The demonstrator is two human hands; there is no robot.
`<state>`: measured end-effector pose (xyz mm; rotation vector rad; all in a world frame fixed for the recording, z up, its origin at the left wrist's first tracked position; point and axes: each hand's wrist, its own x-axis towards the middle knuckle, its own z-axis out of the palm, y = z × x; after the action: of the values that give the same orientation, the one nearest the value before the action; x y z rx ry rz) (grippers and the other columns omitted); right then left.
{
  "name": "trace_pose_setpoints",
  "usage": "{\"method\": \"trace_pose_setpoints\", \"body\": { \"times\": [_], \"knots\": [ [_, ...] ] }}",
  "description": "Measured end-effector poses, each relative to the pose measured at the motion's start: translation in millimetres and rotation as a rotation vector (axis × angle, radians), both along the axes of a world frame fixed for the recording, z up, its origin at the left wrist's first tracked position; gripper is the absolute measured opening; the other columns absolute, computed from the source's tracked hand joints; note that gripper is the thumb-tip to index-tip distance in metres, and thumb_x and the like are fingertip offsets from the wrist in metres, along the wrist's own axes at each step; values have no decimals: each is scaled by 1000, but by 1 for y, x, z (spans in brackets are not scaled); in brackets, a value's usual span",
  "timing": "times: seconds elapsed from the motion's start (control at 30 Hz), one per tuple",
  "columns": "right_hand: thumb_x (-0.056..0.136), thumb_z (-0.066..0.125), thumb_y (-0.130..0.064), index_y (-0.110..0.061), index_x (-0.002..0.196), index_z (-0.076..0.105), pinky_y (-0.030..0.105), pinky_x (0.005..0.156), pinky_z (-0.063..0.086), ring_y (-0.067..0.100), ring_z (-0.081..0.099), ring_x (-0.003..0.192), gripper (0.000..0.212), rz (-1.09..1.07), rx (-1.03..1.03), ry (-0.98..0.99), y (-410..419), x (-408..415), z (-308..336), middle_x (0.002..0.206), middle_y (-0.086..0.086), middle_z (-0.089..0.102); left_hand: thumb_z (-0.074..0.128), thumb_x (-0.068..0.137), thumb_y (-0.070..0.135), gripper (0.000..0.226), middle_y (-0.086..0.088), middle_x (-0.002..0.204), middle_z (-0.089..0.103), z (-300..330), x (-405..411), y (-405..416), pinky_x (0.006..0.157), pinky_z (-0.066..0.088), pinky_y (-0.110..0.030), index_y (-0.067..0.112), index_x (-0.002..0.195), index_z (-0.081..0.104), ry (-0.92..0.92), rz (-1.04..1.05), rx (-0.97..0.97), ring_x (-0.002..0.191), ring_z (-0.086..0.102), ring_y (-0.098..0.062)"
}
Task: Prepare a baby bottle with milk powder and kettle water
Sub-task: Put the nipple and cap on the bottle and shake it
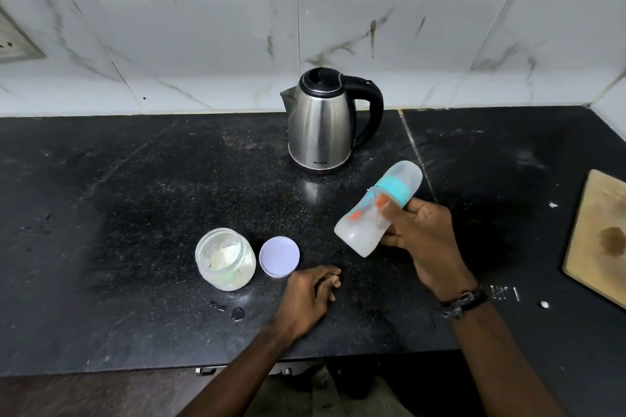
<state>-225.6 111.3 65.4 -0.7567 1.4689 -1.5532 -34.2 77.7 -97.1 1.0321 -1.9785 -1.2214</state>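
Observation:
My right hand [420,240] grips a baby bottle [364,222] above the black counter [135,196], tilted with its capped top toward the upper right. The bottle has a teal collar, a clear cap and whitish liquid inside. My left hand [311,291] rests on the counter with loosely curled fingers, holding nothing, just right of a lavender lid [279,257]. An open glass jar of milk powder [225,259] stands left of that lid. A steel kettle [325,122] with a black handle and shut lid stands at the back by the wall.
A wooden board [599,237] lies at the right edge of the counter. Small white spills [543,304] dot the surface near the front. A wall socket [13,41] sits at the far left on the tiled wall.

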Motion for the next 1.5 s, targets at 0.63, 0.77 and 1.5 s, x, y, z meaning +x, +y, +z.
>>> {"method": "trace_pose_setpoints", "body": {
  "times": [0.63,0.77,1.5],
  "knots": [
    [71,82,-38,-10,99,73,35,67,62,25,75,87,41,30,32,3,-5,8,-8,91,10,78,62,99,16,14,6,75,72,-9,-3,0,55,51,-20,21,96,75,79,69,33,53,66,-5],
    [67,82,-42,-8,99,73,30,64,60,24,75,88,47,55,27,-54,-1,10,-10,96,14,77,63,98,18,15,6,76,72,-11,-2,-1,55,49,-18,26,92,74,88,66,41,53,66,-5],
    [71,81,-42,-10,100,73,41,72,63,30,74,94,44,-3,17,-19,6,12,-11,99,18,76,55,100,30,16,12,80,73,-17,-2,-1,56,50,-18,33,94,70,142,80,14,53,66,-5]
  ]
}}
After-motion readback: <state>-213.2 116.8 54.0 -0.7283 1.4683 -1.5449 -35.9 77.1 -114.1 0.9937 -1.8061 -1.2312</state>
